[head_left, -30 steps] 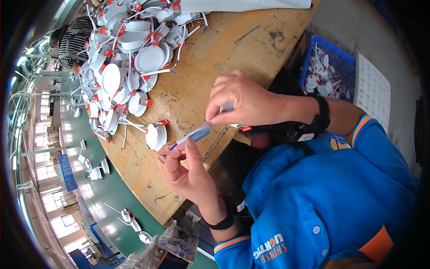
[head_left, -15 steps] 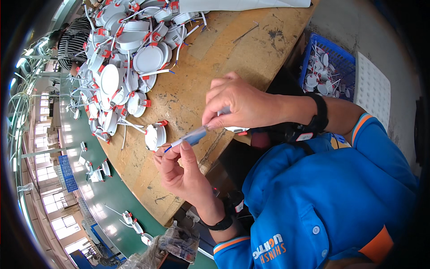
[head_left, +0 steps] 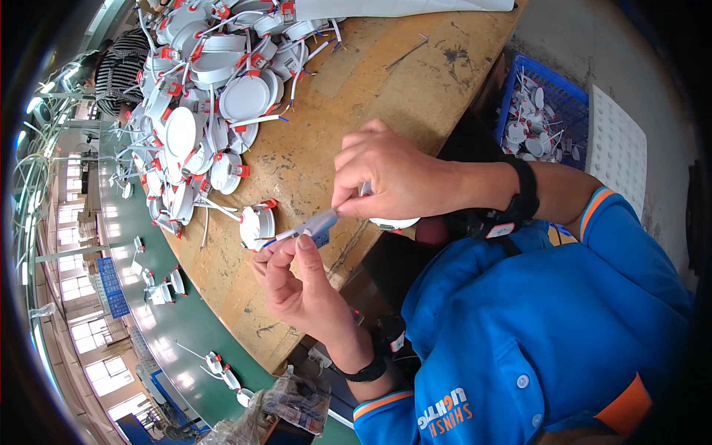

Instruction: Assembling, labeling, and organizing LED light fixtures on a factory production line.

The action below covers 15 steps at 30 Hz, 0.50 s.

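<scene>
My right hand (head_left: pixel 389 176) pinches the far end of a small shiny grey, bluish-sided piece (head_left: pixel 320 222), whose exact kind I cannot make out. My left hand (head_left: pixel 300 285) grips the other end between thumb and fingers. From that end a short white wire with a blue tip (head_left: pixel 271 242) sticks out over the left fingers. Just beyond the left fingertips a round white downlight (head_left: pixel 257 226) with a red clip stands on the wooden table (head_left: pixel 311 156). Another white downlight (head_left: pixel 395 222) is partly hidden below my right hand.
A heap of white downlights (head_left: pixel 215 96) with cables and red clips covers the table's far left. Beyond the edge runs a green surface (head_left: pixel 193 326) with several lights. At right stands a blue crate (head_left: pixel 549 81) of parts. A person in a striped top (head_left: pixel 121 70) is at far left.
The grey piece has tilted slightly between my hands. My right hand has shifted a little left with its fingers, and the left hand has barely moved.
</scene>
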### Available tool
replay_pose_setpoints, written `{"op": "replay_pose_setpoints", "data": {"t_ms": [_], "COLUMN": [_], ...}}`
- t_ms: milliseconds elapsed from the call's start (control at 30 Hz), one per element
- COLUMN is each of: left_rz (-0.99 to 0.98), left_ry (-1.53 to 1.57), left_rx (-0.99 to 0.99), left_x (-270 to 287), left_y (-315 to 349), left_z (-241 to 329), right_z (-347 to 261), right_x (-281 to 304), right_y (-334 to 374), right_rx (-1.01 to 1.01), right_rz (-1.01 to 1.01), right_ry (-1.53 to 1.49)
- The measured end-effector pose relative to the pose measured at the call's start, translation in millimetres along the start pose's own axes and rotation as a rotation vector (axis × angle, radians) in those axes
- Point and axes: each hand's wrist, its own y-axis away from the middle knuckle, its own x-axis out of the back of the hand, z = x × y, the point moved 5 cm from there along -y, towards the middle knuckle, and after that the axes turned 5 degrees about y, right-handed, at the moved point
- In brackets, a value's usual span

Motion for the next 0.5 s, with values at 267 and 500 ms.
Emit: {"op": "replay_pose_setpoints", "data": {"t_ms": [267, 500], "left_rz": [-0.026, -0.048], "left_ry": [0.086, 0.057], "left_rx": [0.065, 0.07], "left_x": [4.2, 0.9], "left_y": [-1.6, 2.7], "left_z": [-5.9, -6.3], "right_z": [4.1, 5.2], "right_x": [-3.7, -3.9], "right_y": [-0.1, -0.7], "right_rx": [-0.031, -0.054], "right_rz": [-0.048, -0.066], "right_ry": [-0.075, -0.093]}}
